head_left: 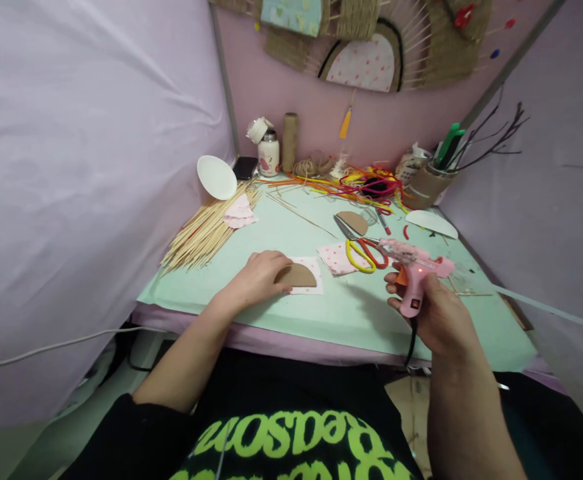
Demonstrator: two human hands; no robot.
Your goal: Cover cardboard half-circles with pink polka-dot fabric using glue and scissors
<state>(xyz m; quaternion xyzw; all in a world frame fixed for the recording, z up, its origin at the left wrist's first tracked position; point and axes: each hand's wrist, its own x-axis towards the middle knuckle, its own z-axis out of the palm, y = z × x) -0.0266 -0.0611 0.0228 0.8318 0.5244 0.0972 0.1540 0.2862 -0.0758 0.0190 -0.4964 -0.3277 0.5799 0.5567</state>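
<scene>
My left hand (264, 277) rests on the table with its fingers and thumb closed on the left end of a brown cardboard half-circle (299, 275). Under that piece lies a white fabric square (313, 289) with small dots. In my right hand (439, 310) is a pink hot glue gun (414, 267), its small light glowing orange and its nozzle pointing left. A translucent glue stick (536, 305) sticks out behind the gun. Scissors (359, 250) with yellow and red handles lie beyond the nozzle, partly over a pink-dotted fabric piece (335, 260).
Thin wooden sticks (206, 230) are heaped at the left, below a white disc (216, 177). Colourful cords (366, 183), a bottle (268, 155) and a twine roll (290, 143) line the back. Another cardboard half-circle (354, 222) and a pen holder (429, 185) are to the right.
</scene>
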